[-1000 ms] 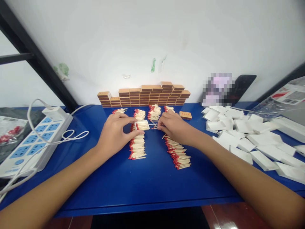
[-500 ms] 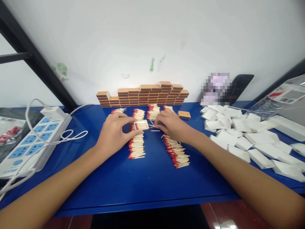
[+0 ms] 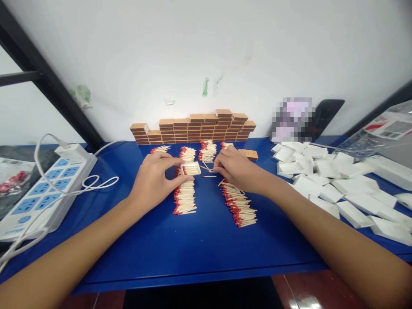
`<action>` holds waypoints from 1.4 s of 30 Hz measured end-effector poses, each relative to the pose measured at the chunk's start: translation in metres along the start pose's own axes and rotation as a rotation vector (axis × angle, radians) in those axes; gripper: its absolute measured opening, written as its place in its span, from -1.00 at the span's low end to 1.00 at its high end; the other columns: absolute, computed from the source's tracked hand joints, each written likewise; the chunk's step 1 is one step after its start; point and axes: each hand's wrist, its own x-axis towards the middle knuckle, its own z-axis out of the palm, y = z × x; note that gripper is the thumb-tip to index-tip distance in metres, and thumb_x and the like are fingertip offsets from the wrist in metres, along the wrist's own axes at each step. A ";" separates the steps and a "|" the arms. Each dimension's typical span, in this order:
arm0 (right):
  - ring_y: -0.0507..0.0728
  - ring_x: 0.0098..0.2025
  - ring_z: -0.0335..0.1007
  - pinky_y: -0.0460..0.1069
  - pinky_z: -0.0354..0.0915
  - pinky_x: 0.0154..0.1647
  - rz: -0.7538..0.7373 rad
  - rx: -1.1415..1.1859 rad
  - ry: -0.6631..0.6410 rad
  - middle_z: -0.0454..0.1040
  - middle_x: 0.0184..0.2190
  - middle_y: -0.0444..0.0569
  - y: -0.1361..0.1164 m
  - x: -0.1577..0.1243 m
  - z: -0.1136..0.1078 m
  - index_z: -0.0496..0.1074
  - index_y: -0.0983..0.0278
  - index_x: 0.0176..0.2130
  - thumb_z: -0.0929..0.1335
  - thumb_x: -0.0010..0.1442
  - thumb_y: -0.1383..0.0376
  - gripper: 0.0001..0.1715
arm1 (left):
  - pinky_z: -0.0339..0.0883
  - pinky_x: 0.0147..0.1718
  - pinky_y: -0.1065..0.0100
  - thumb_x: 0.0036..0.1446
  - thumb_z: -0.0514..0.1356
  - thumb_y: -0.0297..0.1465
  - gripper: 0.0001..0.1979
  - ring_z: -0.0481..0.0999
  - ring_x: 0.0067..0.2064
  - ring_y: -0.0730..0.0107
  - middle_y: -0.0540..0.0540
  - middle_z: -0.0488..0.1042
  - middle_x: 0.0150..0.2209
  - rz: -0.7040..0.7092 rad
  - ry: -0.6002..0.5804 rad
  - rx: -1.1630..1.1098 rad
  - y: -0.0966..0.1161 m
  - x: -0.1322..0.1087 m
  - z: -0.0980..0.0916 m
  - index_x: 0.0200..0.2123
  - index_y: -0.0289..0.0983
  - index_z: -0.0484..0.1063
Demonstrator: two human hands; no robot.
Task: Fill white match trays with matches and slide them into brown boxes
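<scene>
Pinching the white tray (image 3: 191,169) in a closed grip, our left hand (image 3: 154,180) is steadying it, partly filled, above the match rows (image 3: 185,199). Right of the tray, our right hand (image 3: 236,171) is nipping loose matches (image 3: 207,166). Behind the tray, finished boxes (image 3: 193,128) are standing stacked; far right of it, empty trays (image 3: 334,189) are waiting, so we are judging much left. In front of the tray, the desk (image 3: 199,244) is lying open to its edge.

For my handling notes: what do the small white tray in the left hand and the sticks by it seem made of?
The tray looks like thin matte white cardboard, judging by its folded walls. The sticks look like pale bare wood with dull red tips, probably matches.
</scene>
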 end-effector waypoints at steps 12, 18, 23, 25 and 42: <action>0.26 -0.07 0.27 0.11 0.10 -0.14 0.002 -0.010 -0.008 0.51 -0.18 0.09 -0.005 -0.003 -0.008 0.44 0.24 -0.25 0.28 0.44 0.28 -0.79 | 0.43 -0.01 0.16 0.03 0.52 -0.14 -0.62 0.61 -0.07 0.16 -0.10 0.66 -0.15 -0.011 -0.020 -0.034 0.002 0.000 0.000 -0.12 -0.17 0.66; 0.28 -0.05 0.26 0.12 0.06 -0.15 0.033 -0.068 -0.053 0.51 -0.18 0.08 0.001 0.000 -0.003 0.46 0.25 -0.28 0.34 0.39 0.31 -0.84 | 0.42 -0.02 0.17 0.03 0.52 -0.14 -0.61 0.61 -0.09 0.17 -0.11 0.65 -0.15 0.004 -0.009 -0.037 0.001 0.000 0.000 -0.13 -0.19 0.66; 0.27 -0.07 0.28 0.13 0.06 -0.14 0.011 -0.089 -0.040 0.51 -0.17 0.12 -0.011 -0.001 -0.005 0.45 0.28 -0.28 0.30 0.42 0.31 -0.79 | 0.42 -0.02 0.16 0.04 0.51 -0.14 -0.61 0.61 -0.09 0.17 -0.12 0.66 -0.15 0.021 -0.003 -0.026 0.000 0.000 0.000 -0.12 -0.21 0.66; 0.26 -0.08 0.27 0.12 0.05 -0.14 0.005 -0.073 -0.029 0.51 -0.17 0.12 -0.014 -0.001 -0.007 0.45 0.28 -0.27 0.29 0.42 0.31 -0.79 | 0.43 -0.01 0.16 0.04 0.51 -0.14 -0.61 0.61 -0.09 0.16 -0.11 0.66 -0.15 0.017 -0.005 -0.023 0.000 0.000 0.000 -0.12 -0.20 0.66; 0.25 -0.05 0.28 0.11 0.11 -0.06 -0.027 -0.014 -0.043 0.52 -0.18 0.07 -0.017 -0.001 0.000 0.50 0.27 -0.24 0.37 0.41 0.27 -0.83 | 0.43 -0.02 0.15 0.03 0.51 -0.12 -0.60 0.62 -0.09 0.15 -0.13 0.65 -0.15 0.036 0.004 -0.012 -0.003 -0.001 0.003 -0.12 -0.21 0.66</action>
